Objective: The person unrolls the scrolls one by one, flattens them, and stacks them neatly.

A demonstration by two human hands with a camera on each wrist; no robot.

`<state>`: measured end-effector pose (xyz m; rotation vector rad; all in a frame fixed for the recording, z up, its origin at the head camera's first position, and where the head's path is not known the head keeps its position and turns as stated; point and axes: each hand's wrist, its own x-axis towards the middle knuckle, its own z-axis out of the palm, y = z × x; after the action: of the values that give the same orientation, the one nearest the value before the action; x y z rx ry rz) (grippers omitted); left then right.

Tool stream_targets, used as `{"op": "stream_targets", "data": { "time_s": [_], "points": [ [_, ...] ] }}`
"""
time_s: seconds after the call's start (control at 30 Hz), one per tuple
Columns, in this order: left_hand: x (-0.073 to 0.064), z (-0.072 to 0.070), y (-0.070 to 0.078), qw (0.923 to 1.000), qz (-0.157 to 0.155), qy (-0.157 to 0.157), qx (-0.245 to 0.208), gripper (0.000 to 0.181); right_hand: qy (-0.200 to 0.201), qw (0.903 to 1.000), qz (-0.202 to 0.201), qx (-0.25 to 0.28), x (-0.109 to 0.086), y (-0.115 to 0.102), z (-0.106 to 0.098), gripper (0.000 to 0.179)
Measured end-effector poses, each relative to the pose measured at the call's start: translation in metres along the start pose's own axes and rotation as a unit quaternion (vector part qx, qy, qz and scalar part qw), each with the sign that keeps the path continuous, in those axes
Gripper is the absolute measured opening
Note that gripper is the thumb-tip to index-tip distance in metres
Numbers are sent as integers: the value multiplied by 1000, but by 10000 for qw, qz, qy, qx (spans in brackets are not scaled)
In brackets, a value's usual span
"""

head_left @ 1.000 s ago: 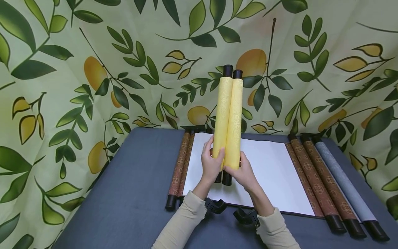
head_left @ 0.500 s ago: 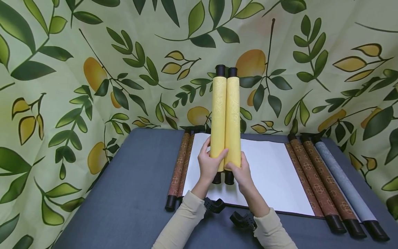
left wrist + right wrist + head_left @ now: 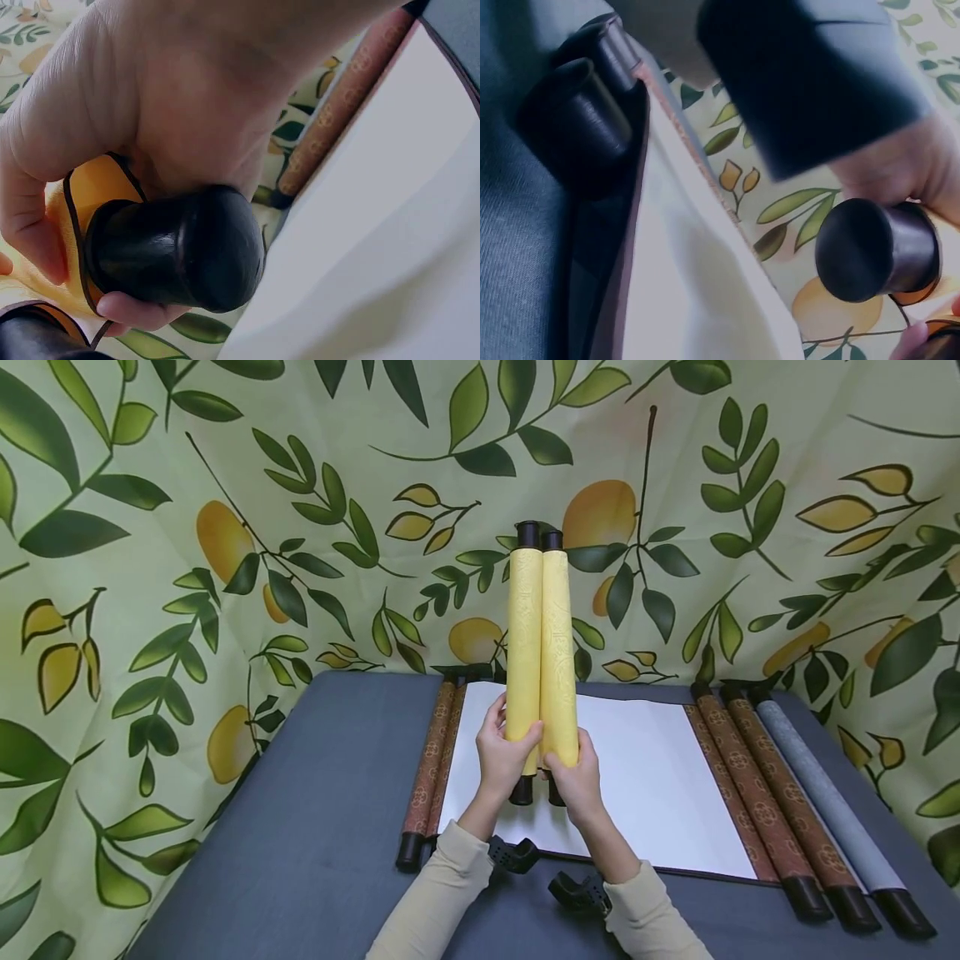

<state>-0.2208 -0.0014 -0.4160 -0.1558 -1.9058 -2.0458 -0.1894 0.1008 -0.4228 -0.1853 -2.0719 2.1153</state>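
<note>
Both hands hold a yellow patterned scroll whose two rolls stand side by side, upright above the white paper in the head view. My left hand (image 3: 501, 756) grips the lower part of the left roll (image 3: 524, 652), thumb across its front. Around the bottom of the right roll (image 3: 557, 652) curls my right hand (image 3: 576, 781). Black knobs cap the rolls at top and bottom. The left wrist view shows one lower knob (image 3: 172, 251) below the palm, with fingertips beside it. A lower knob (image 3: 855, 251) sticks out below the hand in the right wrist view.
Behind the hands, an unrolled scroll of white paper (image 3: 645, 777) lies on the dark blue table (image 3: 300, 827). Brown patterned rolls flank it, left (image 3: 429, 760) and right (image 3: 757, 802). Farther right lies a blue-grey roll (image 3: 832, 802). A leaf-and-fruit printed cloth (image 3: 337, 410) hangs behind.
The yellow scroll has swung from leaning right to nearly upright, its tops moving left. The top ends of its two rolls sit closer together than half a second ago. Both hands keep their grip.
</note>
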Motion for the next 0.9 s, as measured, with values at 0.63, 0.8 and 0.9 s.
{"op": "stream_targets", "data": {
  "time_s": [0.63,0.8,0.9],
  "points": [
    [-4,0,8,9932,129,-597,988,59,245,9969,80,744,6,-3,-8,44],
    [-3,-1,6,9885,481,-169,1423,58,-164,9990,261,328,7,-9,-13,46],
    [-2,-2,3,9866,667,87,1488,58,-197,9995,239,61,5,-11,-12,46]
  ]
}}
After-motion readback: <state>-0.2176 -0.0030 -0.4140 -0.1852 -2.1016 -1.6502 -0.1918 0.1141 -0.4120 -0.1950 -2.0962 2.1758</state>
